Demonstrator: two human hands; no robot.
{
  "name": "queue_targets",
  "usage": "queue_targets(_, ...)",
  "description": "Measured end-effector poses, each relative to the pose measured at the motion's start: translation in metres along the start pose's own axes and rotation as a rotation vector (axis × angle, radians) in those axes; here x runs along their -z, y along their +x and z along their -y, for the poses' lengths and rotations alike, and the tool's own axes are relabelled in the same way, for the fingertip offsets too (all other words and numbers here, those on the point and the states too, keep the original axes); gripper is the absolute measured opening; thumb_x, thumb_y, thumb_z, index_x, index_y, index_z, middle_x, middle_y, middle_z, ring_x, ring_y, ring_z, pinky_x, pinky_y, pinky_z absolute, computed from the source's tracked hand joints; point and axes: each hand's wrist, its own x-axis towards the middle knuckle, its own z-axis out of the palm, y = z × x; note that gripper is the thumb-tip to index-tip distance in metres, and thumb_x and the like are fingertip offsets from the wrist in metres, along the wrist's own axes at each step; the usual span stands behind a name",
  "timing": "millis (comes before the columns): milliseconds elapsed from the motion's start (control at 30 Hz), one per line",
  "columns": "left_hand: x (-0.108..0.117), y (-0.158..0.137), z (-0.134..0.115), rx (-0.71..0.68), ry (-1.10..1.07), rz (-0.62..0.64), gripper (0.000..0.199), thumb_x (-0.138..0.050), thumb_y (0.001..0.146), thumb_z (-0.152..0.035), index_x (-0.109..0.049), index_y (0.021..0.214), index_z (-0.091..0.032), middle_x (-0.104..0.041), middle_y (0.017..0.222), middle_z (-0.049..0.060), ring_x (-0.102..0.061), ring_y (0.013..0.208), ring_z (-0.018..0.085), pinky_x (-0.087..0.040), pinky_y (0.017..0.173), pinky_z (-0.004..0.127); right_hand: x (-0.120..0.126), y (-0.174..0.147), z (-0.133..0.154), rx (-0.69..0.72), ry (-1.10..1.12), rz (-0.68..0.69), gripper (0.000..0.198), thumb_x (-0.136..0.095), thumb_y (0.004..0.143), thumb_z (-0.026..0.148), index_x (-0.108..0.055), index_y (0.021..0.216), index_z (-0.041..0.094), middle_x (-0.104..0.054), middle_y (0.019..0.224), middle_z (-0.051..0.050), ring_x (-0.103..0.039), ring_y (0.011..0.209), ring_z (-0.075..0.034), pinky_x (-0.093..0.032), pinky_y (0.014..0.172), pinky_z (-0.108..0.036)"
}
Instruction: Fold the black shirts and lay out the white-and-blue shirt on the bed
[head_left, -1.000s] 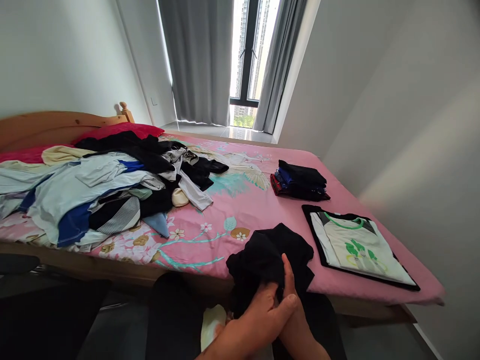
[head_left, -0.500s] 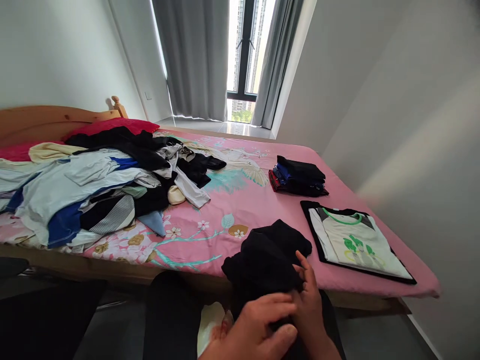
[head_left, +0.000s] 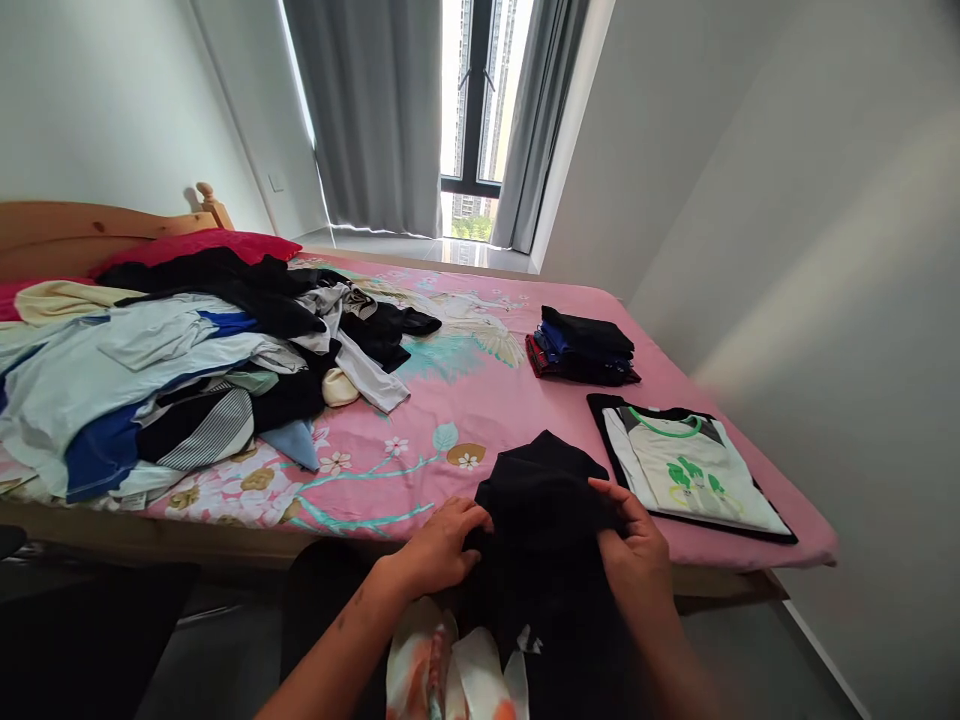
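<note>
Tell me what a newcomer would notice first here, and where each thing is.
Probably the big tangled heap of clothes, spread over the left part of the pink bed. Next, the black garment at the near edge, with the left hand and right hand on either side. To its right lies a folded white shirt with a green collar, a dark folded stack farther back.
</note>
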Motion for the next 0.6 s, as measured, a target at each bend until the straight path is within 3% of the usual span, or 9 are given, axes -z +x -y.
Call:
queue_targets(67, -0.006, 0.002, -0.003, 0.004, 0.022, 0.031, 0.024, -0.056, 0.065, -0.013, -0.056, 0.088, -0.02, -0.06, 0.091, 0.002, -0.054, 0.086, 0.019, -0.044, 0.077, 0.03, 0.006, 0.004, 0.004, -0.02, -0.017, -0.019, 0.038, -0.06, 0.07, 0.034, -0.061, 0.107, 0.021, -0.067, 0.096, -0.004, -0.062, 0.087, -0.02, -0.05, 0.078, -0.031)
queue_targets(133, -0.006, 0.001, -0.006, 0.039, -0.012, -0.019, 0.013, -0.053, 0.07, -0.016, -0.053, 0.083, -0.02, -0.058, 0.078, -0.001, -0.053, 0.072, 0.016, -0.042, 0.067, 0.027, 0.014, 0.01, 0.009, 0.001, -0.063, -0.055, 0.037, -0.057, 0.069, 0.028, -0.062, 0.106, 0.022, -0.067, 0.097, -0.003, -0.062, 0.087, -0.02, -0.05, 0.076, -0.03)
queue_targets(233, 0.015, -0.002, -0.014, 0.156, -0.044, -0.339, 0.006, -0.045, 0.079, -0.02, -0.049, 0.082, -0.021, -0.056, 0.071, -0.003, -0.052, 0.066, 0.014, -0.04, 0.063, 0.025, 0.031, 0.021, 0.021, 0.069, -0.204, -0.118, 0.04, -0.053, 0.064, 0.021, -0.064, 0.102, 0.023, -0.068, 0.097, -0.002, -0.062, 0.081, -0.018, -0.049, 0.07, -0.028)
queue_targets(300, 0.042, -0.004, -0.025, 0.237, -0.007, -0.598, 0.007, -0.045, 0.08, -0.023, -0.05, 0.085, -0.022, -0.057, 0.074, -0.002, -0.054, 0.067, 0.014, -0.04, 0.064, 0.025, 0.041, 0.027, 0.034, 0.141, -0.301, -0.132, 0.041, -0.05, 0.062, 0.019, -0.065, 0.1, 0.024, -0.067, 0.098, -0.001, -0.061, 0.076, -0.017, -0.048, 0.065, -0.027)
queue_targets(367, 0.07, -0.005, -0.037, 0.298, 0.051, -0.764, 0.014, -0.048, 0.079, -0.027, -0.052, 0.092, -0.022, -0.06, 0.08, -0.002, -0.054, 0.064, 0.013, -0.041, 0.064, 0.025, 0.045, 0.031, 0.05, 0.259, -0.366, -0.139, 0.042, -0.048, 0.062, 0.018, -0.066, 0.098, 0.025, -0.067, 0.1, -0.001, -0.061, 0.076, -0.018, -0.047, 0.065, -0.028)
queue_targets(400, 0.081, -0.005, -0.042, 0.324, 0.073, -0.782, 0.017, -0.048, 0.079, -0.028, -0.053, 0.095, -0.022, -0.061, 0.081, -0.002, -0.054, 0.062, 0.013, -0.041, 0.063, 0.025, 0.045, 0.032, 0.057, 0.325, -0.382, -0.142, 0.041, -0.047, 0.062, 0.018, -0.066, 0.098, 0.025, -0.066, 0.1, 0.0, -0.061, 0.078, -0.018, -0.047, 0.067, -0.029)
queue_targets(467, 0.092, -0.004, -0.047, 0.359, 0.043, -0.686, 0.019, -0.046, 0.081, -0.033, -0.056, 0.092, -0.021, -0.062, 0.075, -0.001, -0.055, 0.059, 0.013, -0.041, 0.06, 0.026, 0.042, 0.034, 0.068, 0.418, -0.379, -0.134, 0.041, -0.045, 0.063, 0.016, -0.066, 0.097, 0.025, -0.066, 0.097, -0.001, -0.061, 0.082, -0.019, -0.047, 0.073, -0.03)
queue_targets(600, 0.083, 0.003, -0.039, 0.429, -0.463, -0.359, 0.034, -0.044, 0.082, -0.049, -0.053, 0.071, -0.017, -0.052, 0.053, -0.002, -0.053, 0.048, 0.014, -0.04, 0.049, 0.025, 0.035, 0.039, 0.074, 0.419, -0.322, -0.048, 0.042, -0.042, 0.062, 0.013, -0.066, 0.095, 0.024, -0.067, 0.093, -0.001, -0.061, 0.082, -0.019, -0.048, 0.073, -0.032)
